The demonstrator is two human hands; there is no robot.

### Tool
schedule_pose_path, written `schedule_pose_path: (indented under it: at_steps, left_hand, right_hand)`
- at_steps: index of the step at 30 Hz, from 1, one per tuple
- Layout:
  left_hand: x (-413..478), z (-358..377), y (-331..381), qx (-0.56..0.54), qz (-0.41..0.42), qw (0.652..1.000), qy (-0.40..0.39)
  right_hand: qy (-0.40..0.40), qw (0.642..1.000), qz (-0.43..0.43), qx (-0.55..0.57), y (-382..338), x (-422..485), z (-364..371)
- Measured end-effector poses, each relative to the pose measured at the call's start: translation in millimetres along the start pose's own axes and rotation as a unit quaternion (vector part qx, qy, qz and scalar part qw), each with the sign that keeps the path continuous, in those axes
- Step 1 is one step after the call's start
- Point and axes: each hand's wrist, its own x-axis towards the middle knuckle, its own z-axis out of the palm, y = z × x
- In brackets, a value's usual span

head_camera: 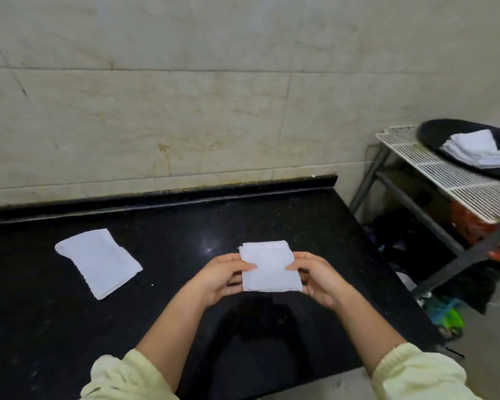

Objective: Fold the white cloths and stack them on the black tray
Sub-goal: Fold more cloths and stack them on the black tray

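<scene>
Folding looks finished on the cloth [269, 268], which is pinched by the left hand [223, 277] and right hand [319, 277] above the counter [185, 226]; a stack [478, 148] is already laid on the tray [433, 134]; one cloth at left [98, 262] is left.
</scene>
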Motion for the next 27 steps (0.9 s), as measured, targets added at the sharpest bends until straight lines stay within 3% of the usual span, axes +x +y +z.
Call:
schedule_pose_path:
  at_steps: [15, 27]
  left_hand:
    - [29, 299, 60, 0.052, 0.066, 0.991, -0.103]
    - [105, 431, 135, 0.069, 0.133, 0.980, -0.134]
  right_hand:
    - [0.072, 0.989, -0.132, -0.006, -127, -98, -270]
    - [0.102, 0.978, -0.185, -0.007, -225, -84, -391]
